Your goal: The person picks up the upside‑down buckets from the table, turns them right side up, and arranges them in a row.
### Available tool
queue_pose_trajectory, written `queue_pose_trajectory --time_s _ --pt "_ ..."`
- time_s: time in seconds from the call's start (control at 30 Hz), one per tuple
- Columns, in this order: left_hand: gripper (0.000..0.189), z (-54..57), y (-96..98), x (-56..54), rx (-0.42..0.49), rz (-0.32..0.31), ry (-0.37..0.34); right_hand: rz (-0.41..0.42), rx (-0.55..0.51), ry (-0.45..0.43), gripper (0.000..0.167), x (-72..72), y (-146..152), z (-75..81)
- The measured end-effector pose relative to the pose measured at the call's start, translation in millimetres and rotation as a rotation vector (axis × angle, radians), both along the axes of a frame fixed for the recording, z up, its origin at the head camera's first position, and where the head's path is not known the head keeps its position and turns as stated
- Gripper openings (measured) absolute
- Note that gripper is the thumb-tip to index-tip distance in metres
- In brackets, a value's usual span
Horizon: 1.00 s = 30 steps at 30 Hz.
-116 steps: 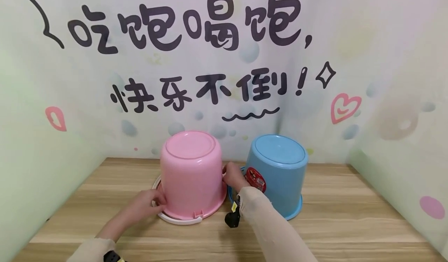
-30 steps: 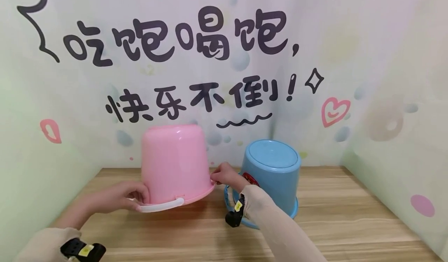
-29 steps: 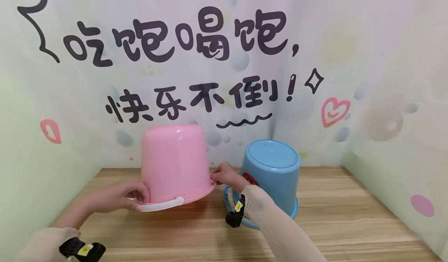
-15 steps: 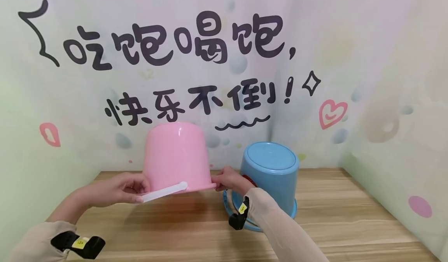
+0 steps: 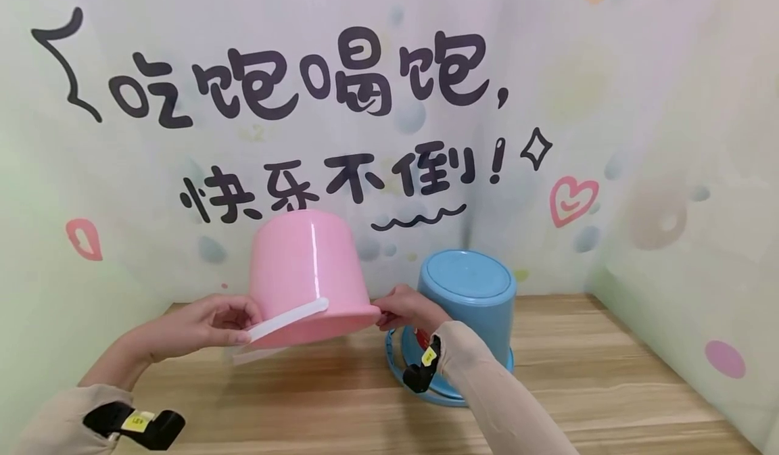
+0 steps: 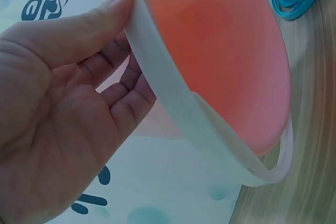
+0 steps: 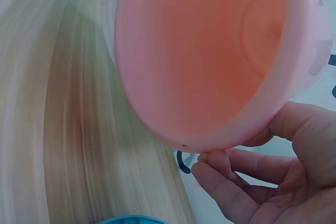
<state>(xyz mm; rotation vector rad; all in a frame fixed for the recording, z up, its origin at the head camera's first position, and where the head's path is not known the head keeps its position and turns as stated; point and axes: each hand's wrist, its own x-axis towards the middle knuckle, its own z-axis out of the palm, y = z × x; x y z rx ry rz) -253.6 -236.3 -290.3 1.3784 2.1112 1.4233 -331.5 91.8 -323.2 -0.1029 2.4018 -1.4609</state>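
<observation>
A pink plastic bucket (image 5: 304, 259) is held tilted above the table, its bottom up and away and its mouth facing down toward me. My left hand (image 5: 197, 328) grips its left rim, thumb pressing over the white handle (image 6: 168, 87) and fingers behind the bucket wall. At the right side of the rim, my right hand (image 5: 409, 308) pinches the edge between thumb and fingers. The right wrist view looks into the smooth pink inside (image 7: 205, 51), which holds nothing visible. Just right of that hand, a blue bucket (image 5: 468, 289) stands upside down.
The wood-grain table (image 5: 578, 374) runs back to a printed cloth wall (image 5: 389, 171) with black writing. A blue handle (image 5: 398, 367) lies around the blue bucket's base, under my right forearm. Camera bands (image 5: 130, 424) sit on both wrists.
The pink bucket has risen from the table and tipped, so its mouth now turns toward me. Both hands keep hold of its rim. The blue bucket stays put.
</observation>
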Motion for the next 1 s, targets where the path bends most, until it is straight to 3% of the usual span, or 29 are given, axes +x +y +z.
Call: queue_pose_trajectory --time_s 0.13,0.37,0.6,1.0 --pt "0.015 1.3 0.2 2.3 0.028 0.021 -0.015 0.014 -0.016 0.007 0.027 2.1 1.0 2.3" --pt "0.021 2.5 -4.2 5.1 0.04 0.115 -0.007 0.052 -0.03 0.016 0.027 5.2 1.1 7.4" --pt "0.024 1.8 -4.3 1.2 0.133 0.04 -0.013 0.089 -0.077 0.018 0.029 8.3 3.7 15.5" --pt "0.03 -3.3 -11.3 -2.7 0.259 -0.025 -0.108 0.031 -0.127 0.007 0.032 7.8 3.6 27.5"
